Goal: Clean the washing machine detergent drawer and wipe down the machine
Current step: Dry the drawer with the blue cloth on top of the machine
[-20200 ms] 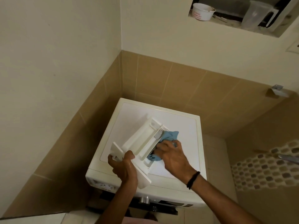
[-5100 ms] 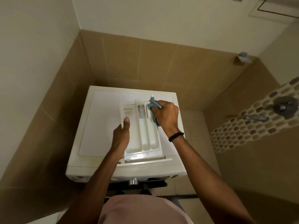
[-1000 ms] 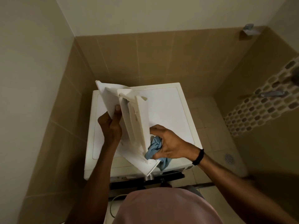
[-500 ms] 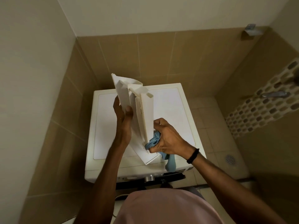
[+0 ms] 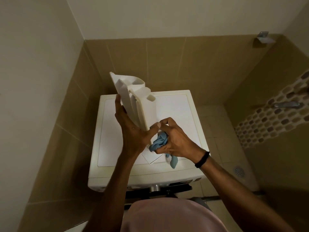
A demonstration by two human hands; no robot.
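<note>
- While the detergent drawer stands on end above the washing machine, the left hand grips it low down, palm against its left face, thumb hooked round the near edge and the other fingers laid flat up the side.
- Holding it upright this way seems meant to turn the drawer's outer wall and underside toward the right hand, so that the parts hidden when it lies flat can be reached.
- Just right of the left thumb, the right hand is curled shut around a bunched blue cloth, which is pressed against the drawer's lower edge; a loose tail of cloth hangs below the fist over the machine's lid.
- Under both hands, the drawer's front panel appears to rest on or just over the lid; I cannot tell whether it touches.
- By my judgement the drawer's outside is being wiped; refitting the drawer and wiping the machine itself are not yet done.
- Below the lid's near edge, the control panel with its knob shows, with the dark drawer slot seemingly open.
</note>
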